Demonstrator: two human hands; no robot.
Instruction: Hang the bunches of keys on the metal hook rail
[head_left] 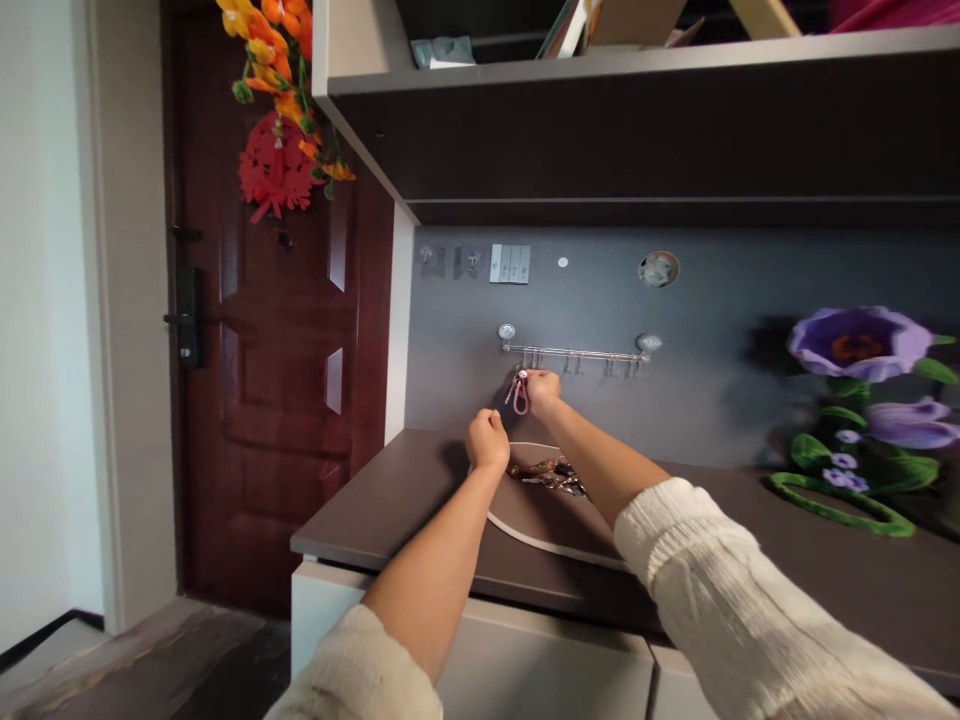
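My right hand [543, 390] is raised just under the left end of a metal hook rail [574, 352] on the grey wall, its fingers pinched on a pink key ring [519, 392] with keys. Lower and to the left, my left hand [487, 440] hovers as a closed fist over the rim of a round brown tray [525, 535]; what it holds, if anything, is hidden. More keys [551, 474] lie in a small pile on the tray, between my forearms.
The tray sits on a dark cabinet top [390, 500]. Large purple knitted flowers [862, 400] stand at the right. A dark red door [262, 350] with a red ornament is at the left. A shelf [637, 60] overhangs above. Switches [510, 264] sit above the rail.
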